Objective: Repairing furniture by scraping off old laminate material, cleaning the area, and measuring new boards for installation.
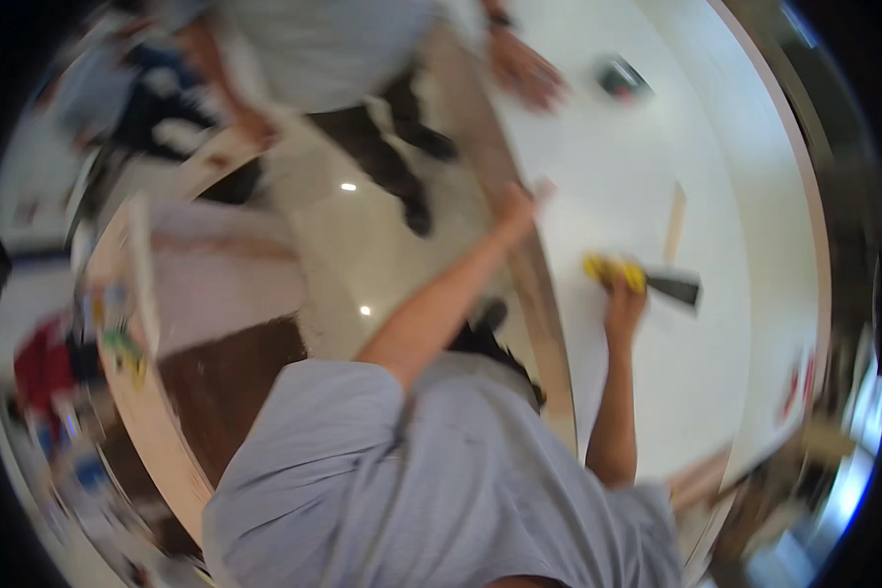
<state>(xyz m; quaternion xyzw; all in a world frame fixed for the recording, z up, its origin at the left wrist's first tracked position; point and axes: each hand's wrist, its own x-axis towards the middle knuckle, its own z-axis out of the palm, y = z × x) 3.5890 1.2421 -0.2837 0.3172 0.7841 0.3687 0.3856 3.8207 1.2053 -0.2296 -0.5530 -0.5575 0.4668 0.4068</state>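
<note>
A glossy pale floor (338, 245) lies left of a long white, wood-edged surface (686, 392); a co-worker (333, 49) stands along its left side, farther off. The hands are apart: the left hand (521, 204), blurred, at the surface's left edge, grip indeterminable; the right hand (622, 304) clamped on a yellow-handled bladed tool (635, 276) above the surface, long axis crosswise, dark blade (674, 288) pointing right, slightly nearward.

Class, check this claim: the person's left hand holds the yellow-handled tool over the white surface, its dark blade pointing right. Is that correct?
No: the head view shows the right hand, not the left hand, holding the yellow-handled tool over the white surface, its dark blade pointing right.
</note>
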